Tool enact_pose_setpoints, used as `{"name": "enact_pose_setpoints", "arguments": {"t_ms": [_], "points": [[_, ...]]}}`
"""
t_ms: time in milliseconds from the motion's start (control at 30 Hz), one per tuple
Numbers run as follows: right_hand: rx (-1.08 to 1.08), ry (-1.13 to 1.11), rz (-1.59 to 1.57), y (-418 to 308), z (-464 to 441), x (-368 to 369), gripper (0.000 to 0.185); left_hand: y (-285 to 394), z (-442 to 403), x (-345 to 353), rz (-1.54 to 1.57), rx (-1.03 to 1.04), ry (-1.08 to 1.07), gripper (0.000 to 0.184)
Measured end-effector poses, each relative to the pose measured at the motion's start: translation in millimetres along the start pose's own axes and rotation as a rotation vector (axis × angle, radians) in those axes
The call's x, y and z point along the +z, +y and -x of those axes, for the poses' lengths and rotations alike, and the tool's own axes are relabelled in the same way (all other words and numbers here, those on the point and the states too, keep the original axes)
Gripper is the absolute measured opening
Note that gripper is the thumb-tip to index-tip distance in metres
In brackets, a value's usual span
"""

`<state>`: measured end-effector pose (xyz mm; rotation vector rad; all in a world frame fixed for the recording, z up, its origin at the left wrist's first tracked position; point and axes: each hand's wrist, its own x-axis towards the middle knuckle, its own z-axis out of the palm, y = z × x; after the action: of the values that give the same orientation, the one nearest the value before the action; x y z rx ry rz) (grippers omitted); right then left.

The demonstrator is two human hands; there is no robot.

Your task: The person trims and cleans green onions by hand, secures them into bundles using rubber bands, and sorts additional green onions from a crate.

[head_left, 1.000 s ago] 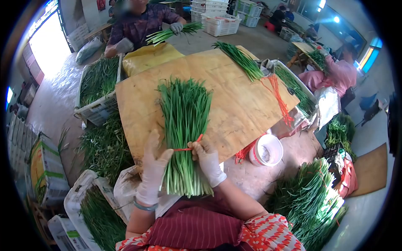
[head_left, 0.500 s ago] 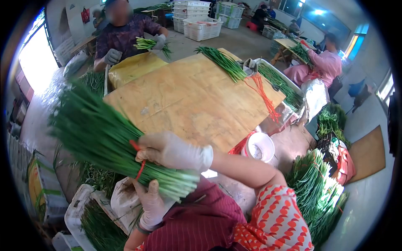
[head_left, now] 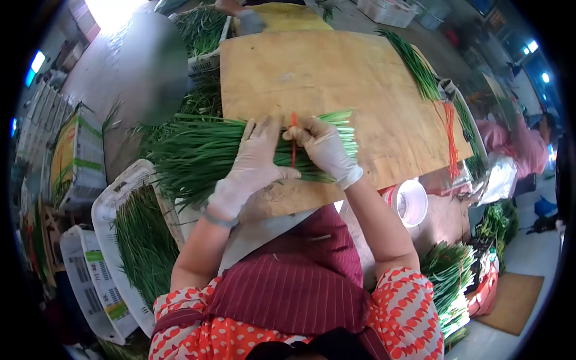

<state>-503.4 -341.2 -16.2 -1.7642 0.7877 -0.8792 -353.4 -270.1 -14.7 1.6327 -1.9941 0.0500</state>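
Observation:
A large bunch of green chives (head_left: 198, 150) lies across the near left part of the wooden board (head_left: 336, 72), leaves to the left and pale stem ends to the right. My left hand (head_left: 258, 156), in a white glove, rests flat on top of the bunch with thumb and fingers spread. Around the stems runs a red tie (head_left: 293, 153). My right hand (head_left: 324, 147), gloved too, is closed in a pinch on this tie at the upper side of the bunch; its fingertips partly hide the tie.
Another chive bunch (head_left: 414, 66) and loose red ties (head_left: 449, 138) lie along the board's right side. A white bucket (head_left: 412, 204) stands below the right edge. White crates (head_left: 123, 240) with chives are at left. Across the board shows another person's gloved hand (head_left: 251, 22).
The chive bunch has come down from the air onto the board. My left hand has moved from beneath it to its top, and my right hand now pinches the tie. The view has tilted down.

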Motion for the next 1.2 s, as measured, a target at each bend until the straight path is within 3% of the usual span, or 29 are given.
{"name": "enact_pose_setpoints", "arguments": {"t_ms": [100, 133, 167, 233, 333, 567, 667, 733, 900, 967, 1000, 1033, 1100, 1133, 1200], "points": [[0.139, 0.152, -0.273, -3, -12, 3, 0.014, -5, 4, 6, 0.020, -0.004, -0.144, 0.090], [0.144, 0.147, -0.275, -3, -12, 4, 0.014, -9, 6, 11, 0.036, 0.048, -0.001, 0.072], [0.162, 0.152, -0.321, -3, -13, 4, 0.014, -11, 4, 12, 0.034, 0.041, 0.000, 0.072], [0.195, 0.164, -0.412, -3, -15, 3, 0.013, -14, -3, 12, 0.165, -0.029, 0.009, 0.045], [0.166, 0.151, -0.433, -8, -11, 5, 0.014, -4, -13, 12, 0.104, -0.096, 0.033, 0.030], [0.116, 0.202, -0.319, -10, -3, 9, 0.013, -2, -14, 13, 0.092, -0.239, 0.023, 0.023], [0.152, 0.214, -0.411, -26, -1, 6, 0.012, -4, -5, 13, 0.108, -0.139, 0.054, 0.039], [0.118, 0.150, -0.336, -39, 6, 5, 0.011, 2, 3, 2, -0.115, -0.047, 0.074, 0.073], [-0.048, 0.080, -0.150, -37, 40, 5, 0.007, 15, 1, -13, -0.267, -0.106, 0.060, 0.101], [-0.329, -0.122, 0.711, -32, 50, -3, 0.007, 16, -1, -13, -0.319, -0.070, -0.132, 0.101], [-0.240, -0.229, 0.753, -39, 54, -6, 0.021, 12, 2, -3, -0.384, -0.066, -0.143, 0.101], [-0.256, -0.248, 0.743, -52, 47, -10, 0.021, 12, 3, -3, -0.396, -0.089, -0.141, 0.101], [-0.615, -0.158, 0.822, -78, 28, -19, 0.043, 11, 5, -3, -0.255, -0.108, -0.127, 0.101], [-0.624, -0.166, 0.808, -84, 19, -23, 0.043, 11, 7, -2, -0.294, -0.097, -0.132, 0.104], [-0.695, 0.035, 1.136, -87, 2, -32, 0.067, 12, 12, 0, -0.328, -0.105, -0.136, 0.105]]}}
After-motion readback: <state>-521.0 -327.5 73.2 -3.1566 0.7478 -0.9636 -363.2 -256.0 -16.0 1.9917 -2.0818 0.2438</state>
